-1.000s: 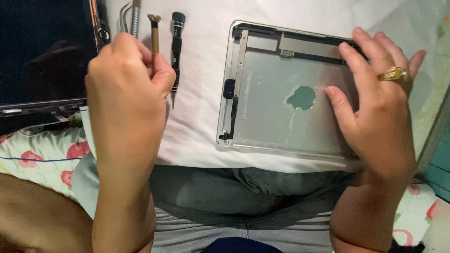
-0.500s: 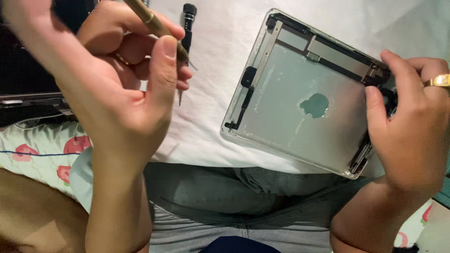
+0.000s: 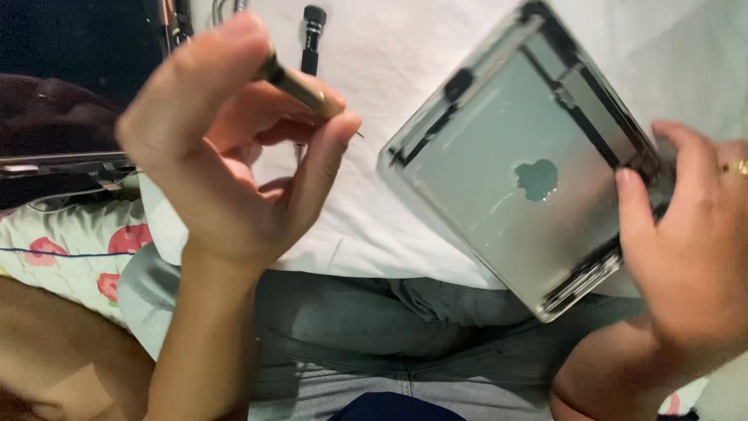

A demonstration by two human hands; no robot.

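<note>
While the thin, stiff, likely light and easily bent tablet back shell (image 3: 520, 175) is held tilted over the white cloth (image 3: 405, 93) by its edge in the right hand (image 3: 686, 265), a small gold screwdriver (image 3: 300, 84) is pinched in the left hand (image 3: 226, 164).

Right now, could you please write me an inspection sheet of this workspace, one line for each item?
Surface: white cloth spread over the lap, bare between the hands.
Job's things: silver tablet shell, open side up, tilted and lifted at one edge; gold-handled screwdriver.
Clutter: black-handled screwdriver lying on the cloth; dark screen panel at the left edge.
Grippers: left hand pinches the gold-handled screwdriver, raised off the cloth; right hand, wearing a gold ring, grips the shell's right edge.
Cables: thin flex strips seem to hang below the screen panel, blurred.
Surroundings: floral fabric, grey trousers.
</note>
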